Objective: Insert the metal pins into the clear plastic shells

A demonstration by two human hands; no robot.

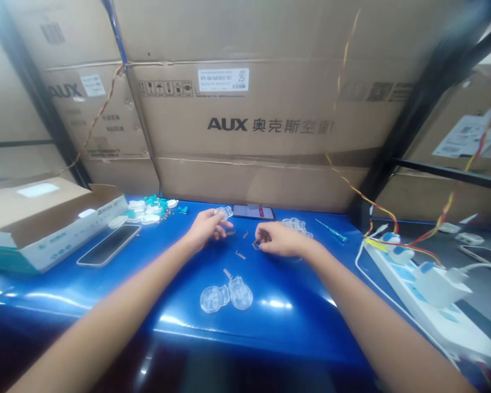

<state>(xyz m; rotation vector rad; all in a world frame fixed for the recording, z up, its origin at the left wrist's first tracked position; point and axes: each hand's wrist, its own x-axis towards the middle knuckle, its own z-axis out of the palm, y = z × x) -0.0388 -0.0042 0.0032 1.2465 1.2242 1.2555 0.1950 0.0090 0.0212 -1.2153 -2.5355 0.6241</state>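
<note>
While the left hand (pixel 207 228) holds a clear plastic shell (pixel 223 213) between thumb and fingers, just in front of a dark smartphone (pixel 252 212), the right hand (pixel 280 240) hovers nearby, also in front of that smartphone. Its fingers (pixel 265 233) are pinched together at a small metal strip (pixel 256 245), but I cannot tell whether they grasp it. More small metal strips (pixel 240 255) lie on the blue tabletop (pixel 294 333) in front of the smartphone, between the hands. Farther forward, two clear plastic shells (pixel 227 295) touch each other.

To the smartphone's right sit a heap of clear plastic parts (pixel 297 226), then a slim blue screwdriver (pixel 331 230), and farther off a white power strip (pixel 425 295). To its left are teal and clear plastic parts (pixel 151 210), a second smartphone (pixel 108 245) and an open cardboard box (pixel 45 218).

Behind the smartphone stands a large cardboard carton (pixel 229 124) printed "AUX 奥克斯空" and a blurred final character. Its white label (pixel 223 79) shows a barcode and "25"; the fine print is too small to read.
</note>
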